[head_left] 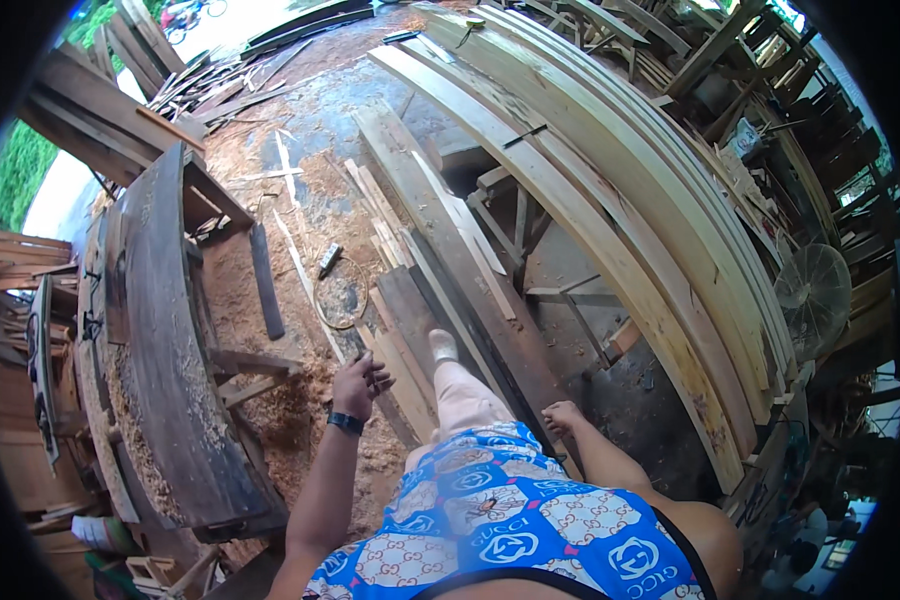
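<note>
My left hand [360, 386] hangs over the shavings and planks on the floor, its fingers loosely bent and apart, holding nothing. A dark band circles that wrist. On the other side of my body, my right hand [564, 418] is curled in, with nothing visible in it. It is nearest to the long pale boards [630, 250] raised on wooden trestles along the right. Below both hands lie several loose planks [440, 290] on the floor, and one of my feet [443, 346] is among them.
To the left stands a dark wooden workbench [175, 350] strewn with shavings. A yellowish ring [316, 300] and a small dark-and-pale object [330, 258] lie on the littered floor. A round fan [813, 300] is at the right, with scrap wood [235, 88] piled at the far left.
</note>
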Motion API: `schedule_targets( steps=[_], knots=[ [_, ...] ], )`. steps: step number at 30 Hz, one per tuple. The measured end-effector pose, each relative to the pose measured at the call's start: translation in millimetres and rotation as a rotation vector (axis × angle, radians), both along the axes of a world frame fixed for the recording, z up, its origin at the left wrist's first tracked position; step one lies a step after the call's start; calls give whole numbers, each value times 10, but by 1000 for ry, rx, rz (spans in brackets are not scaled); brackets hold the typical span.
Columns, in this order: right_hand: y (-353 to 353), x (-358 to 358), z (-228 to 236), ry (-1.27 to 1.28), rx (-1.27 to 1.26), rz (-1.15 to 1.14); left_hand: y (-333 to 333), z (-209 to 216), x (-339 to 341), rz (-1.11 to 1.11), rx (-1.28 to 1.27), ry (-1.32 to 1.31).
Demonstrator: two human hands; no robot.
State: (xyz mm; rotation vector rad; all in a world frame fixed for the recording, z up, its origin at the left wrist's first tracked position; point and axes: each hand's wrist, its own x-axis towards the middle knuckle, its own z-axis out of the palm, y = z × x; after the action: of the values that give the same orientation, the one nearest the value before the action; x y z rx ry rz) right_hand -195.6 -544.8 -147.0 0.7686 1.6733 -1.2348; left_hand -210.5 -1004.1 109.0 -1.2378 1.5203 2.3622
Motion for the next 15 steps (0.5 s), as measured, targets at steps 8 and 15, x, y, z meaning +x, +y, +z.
schedule_targets(
  steps=[8, 15],
  knots=[
    [-752, -1490, 341, -107, -94, 21, -475, 329, -1137, 0, 52, -17],
    [-897, -3114, 486, 45, -202, 34, -953, 677, -1595, -15, 25, 5]
  ],
)
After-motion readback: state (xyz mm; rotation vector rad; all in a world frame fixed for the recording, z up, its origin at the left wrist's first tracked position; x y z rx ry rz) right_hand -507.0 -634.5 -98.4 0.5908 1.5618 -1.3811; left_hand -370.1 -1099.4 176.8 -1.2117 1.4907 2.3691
